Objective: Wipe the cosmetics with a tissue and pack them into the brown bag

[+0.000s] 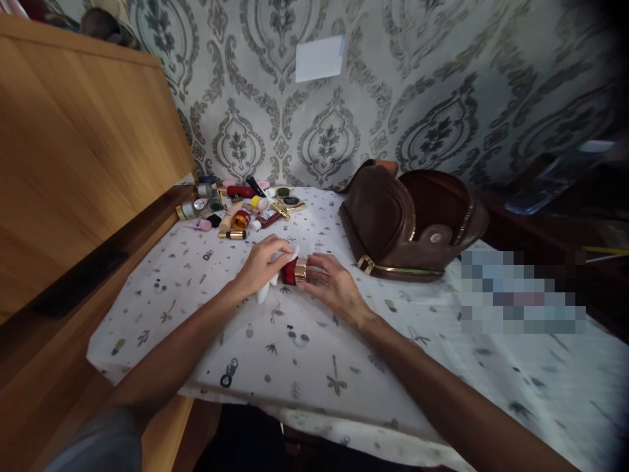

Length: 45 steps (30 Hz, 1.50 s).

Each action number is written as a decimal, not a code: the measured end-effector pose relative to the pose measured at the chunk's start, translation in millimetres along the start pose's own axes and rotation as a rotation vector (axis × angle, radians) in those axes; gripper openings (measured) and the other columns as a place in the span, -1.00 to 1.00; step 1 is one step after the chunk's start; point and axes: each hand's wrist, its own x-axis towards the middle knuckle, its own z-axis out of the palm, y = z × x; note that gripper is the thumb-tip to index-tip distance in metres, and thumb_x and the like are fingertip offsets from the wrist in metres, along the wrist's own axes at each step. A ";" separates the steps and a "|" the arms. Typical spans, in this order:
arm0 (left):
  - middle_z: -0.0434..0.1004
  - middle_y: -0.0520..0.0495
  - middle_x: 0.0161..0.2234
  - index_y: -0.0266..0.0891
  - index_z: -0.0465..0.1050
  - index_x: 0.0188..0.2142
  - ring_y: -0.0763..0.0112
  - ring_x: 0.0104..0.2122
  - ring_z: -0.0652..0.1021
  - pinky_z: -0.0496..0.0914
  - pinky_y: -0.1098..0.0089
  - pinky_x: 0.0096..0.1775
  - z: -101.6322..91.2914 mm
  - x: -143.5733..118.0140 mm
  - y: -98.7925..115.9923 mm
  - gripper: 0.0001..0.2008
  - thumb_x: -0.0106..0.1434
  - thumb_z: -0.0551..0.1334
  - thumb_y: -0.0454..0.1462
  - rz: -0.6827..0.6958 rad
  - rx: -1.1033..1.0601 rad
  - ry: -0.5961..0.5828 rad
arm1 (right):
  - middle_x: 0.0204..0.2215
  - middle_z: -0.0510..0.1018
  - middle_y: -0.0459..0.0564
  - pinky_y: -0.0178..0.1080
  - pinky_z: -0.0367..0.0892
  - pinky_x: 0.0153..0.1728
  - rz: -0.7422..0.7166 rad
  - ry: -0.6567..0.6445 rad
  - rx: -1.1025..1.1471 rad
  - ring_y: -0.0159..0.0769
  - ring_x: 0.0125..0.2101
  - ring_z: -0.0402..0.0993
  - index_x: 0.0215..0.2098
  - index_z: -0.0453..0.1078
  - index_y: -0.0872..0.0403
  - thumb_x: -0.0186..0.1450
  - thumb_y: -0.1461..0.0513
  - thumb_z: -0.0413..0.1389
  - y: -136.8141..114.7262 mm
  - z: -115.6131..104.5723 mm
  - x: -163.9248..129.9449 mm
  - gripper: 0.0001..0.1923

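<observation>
A small red cosmetic jar with a gold lid (pixel 289 272) lies on its side between my hands, just over the tablecloth. My right hand (pixel 337 288) has its fingers curled round the gold lid end. At the red end is my left hand (pixel 263 265), its fingers closed on a white wipe (pixel 264 293) pressed against the jar. Part of the wipe hangs below the left palm, and another bit sticks up above the fingertips. The wipe's exact material cannot be made out.
Several cosmetics, including a yellow-capped bottle (pixel 258 202) and a gold-and-black lipstick tube (pixel 232 235), lie at the back left. A brown bag (pixel 378 223) with its zip undone stands at the right. A wooden panel (pixel 88 131) borders the left side of the printed tablecloth (pixel 314 354).
</observation>
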 end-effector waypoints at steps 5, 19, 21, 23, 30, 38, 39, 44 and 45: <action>0.41 -0.04 -0.32 -0.22 0.46 -0.33 0.34 -0.25 0.48 0.35 0.37 -0.21 0.1 -0.4 4.7 -0.87 0.30 0.17 -0.26 0.072 -0.016 -0.034 | -0.04 0.42 0.11 -0.04 0.53 -0.10 -0.015 -0.037 -0.064 -0.14 -0.16 0.56 -0.05 0.43 0.06 0.08 0.10 0.33 -5.1 -5.6 0.9 -0.51; 0.45 0.03 -0.40 -0.25 0.40 -0.37 0.39 -0.36 0.43 0.28 0.42 -0.31 -5.2 3.9 -11.3 -0.77 0.27 0.16 -0.13 -0.231 -0.180 -0.114 | -0.06 0.47 0.05 -0.17 0.51 -0.21 -0.190 -0.108 -0.282 -0.27 -0.27 0.52 0.05 0.38 -0.01 0.22 0.16 0.23 -14.1 -5.5 -2.9 -0.57; 0.46 0.02 -0.38 -0.25 0.41 -0.35 0.39 -0.35 0.44 0.29 0.42 -0.30 -4.7 3.4 -11.0 -0.78 0.28 0.16 -0.13 -0.232 -0.174 -0.111 | -0.06 0.46 0.07 -0.16 0.50 -0.19 -0.224 -0.105 -0.332 -0.24 -0.24 0.52 0.04 0.38 -0.01 0.25 0.18 0.19 -15.7 -6.3 -2.4 -0.62; 0.47 0.02 -0.37 -0.25 0.42 -0.34 0.39 -0.34 0.44 0.29 0.41 -0.28 -4.5 3.1 -10.4 -0.79 0.28 0.16 -0.14 -0.224 -0.159 -0.109 | -0.06 0.44 0.08 -0.16 0.50 -0.22 -0.222 -0.118 -0.347 -0.27 -0.29 0.51 0.05 0.36 0.01 0.26 0.18 0.18 -16.5 -7.3 -2.0 -0.62; 0.50 -0.03 -0.27 -0.23 0.45 -0.30 0.33 -0.22 0.48 0.29 0.41 -0.29 -4.3 1.7 -4.5 -0.89 0.27 0.18 -0.25 -0.112 -0.056 -0.051 | -0.16 0.53 0.05 -0.12 0.49 -0.25 -0.063 -0.084 -0.318 -0.26 -0.36 0.50 0.08 0.31 0.04 0.23 0.01 0.22 -14.1 -6.9 -2.3 -0.48; 0.42 -0.06 -0.29 -0.22 0.50 -0.37 0.34 -0.26 0.47 0.34 0.34 -0.16 -18.0 4.4 3.8 -0.86 0.27 0.22 -0.22 0.055 -0.042 -0.210 | -0.17 0.56 0.08 -0.12 0.49 -0.22 0.036 -0.086 -0.154 -0.20 -0.27 0.55 0.00 0.38 0.07 0.19 -0.01 0.25 -8.5 -4.2 -1.1 -0.50; 0.43 -0.06 -0.29 -0.22 0.50 -0.38 0.34 -0.26 0.48 0.34 0.33 -0.15 -21.4 5.1 3.9 -0.86 0.26 0.24 -0.22 0.055 -0.066 -0.256 | -0.19 0.57 0.07 -0.13 0.49 -0.23 0.039 -0.089 -0.159 -0.20 -0.28 0.55 -0.01 0.38 0.07 0.19 -0.01 0.25 -8.4 -4.4 -1.2 -0.50; 0.45 -0.03 -0.31 -0.23 0.49 -0.38 0.35 -0.27 0.49 0.33 0.34 -0.14 -30.8 6.7 1.0 -0.87 0.23 0.27 -0.22 0.002 -0.161 -0.303 | -0.14 0.53 0.06 -0.12 0.50 -0.21 -0.040 -0.050 -0.203 -0.21 -0.27 0.54 0.00 0.39 0.04 0.15 0.03 0.30 -8.9 -4.9 -1.3 -0.49; 0.46 -0.03 -0.31 -0.23 0.49 -0.37 0.35 -0.26 0.50 0.33 0.34 -0.13 -30.5 6.6 0.3 -0.88 0.23 0.26 -0.22 -0.011 -0.166 -0.278 | -0.12 0.51 0.06 -0.12 0.50 -0.21 -0.078 -0.053 -0.208 -0.20 -0.24 0.53 0.01 0.39 0.03 0.15 0.05 0.30 -9.6 -4.9 -1.4 -0.50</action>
